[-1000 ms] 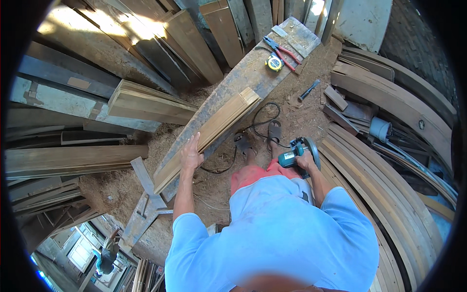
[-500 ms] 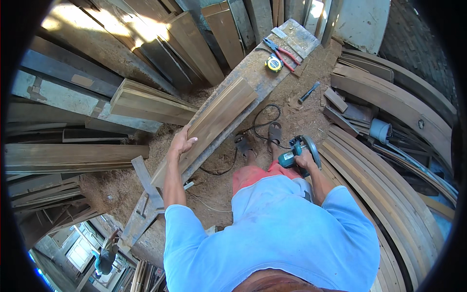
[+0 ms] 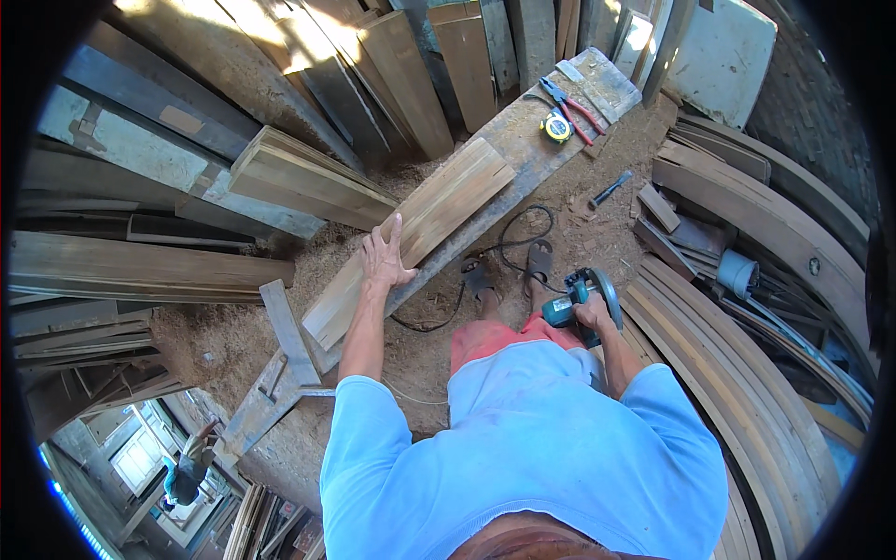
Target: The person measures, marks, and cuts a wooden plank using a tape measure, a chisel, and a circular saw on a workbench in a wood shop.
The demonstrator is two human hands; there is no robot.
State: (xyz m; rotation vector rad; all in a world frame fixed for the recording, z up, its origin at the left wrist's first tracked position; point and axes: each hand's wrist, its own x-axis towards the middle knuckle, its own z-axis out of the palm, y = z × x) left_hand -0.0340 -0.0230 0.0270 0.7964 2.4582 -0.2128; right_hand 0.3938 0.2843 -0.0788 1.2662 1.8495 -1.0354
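My left hand (image 3: 385, 256) lies across a short stack of long wooden boards (image 3: 459, 201), fingers spread over the top and thumb toward the near edge. The boards rest lengthwise on a worn, narrow plank bench (image 3: 527, 166) running diagonally from lower left to upper right. By my right leg, my right hand (image 3: 592, 312) is closed round the handle of a teal circular saw (image 3: 559, 313), its round guard facing right. The saw is apart from the boards. A black cord (image 3: 505, 245) loops over the ground near my sandals.
At the bench's far end lie red-handled pliers (image 3: 585, 113) and a yellow tape measure (image 3: 556, 128). A dark slim tool (image 3: 610, 189) lies on the sawdust. Curved planks (image 3: 737, 373) are stacked at right; timber (image 3: 308, 182) leans at left. Another person (image 3: 189, 471) is at lower left.
My left hand has gone from gripping the boards' far edge to lying spread across their top. The saw stays in my right hand by my leg. The view has shifted slightly.
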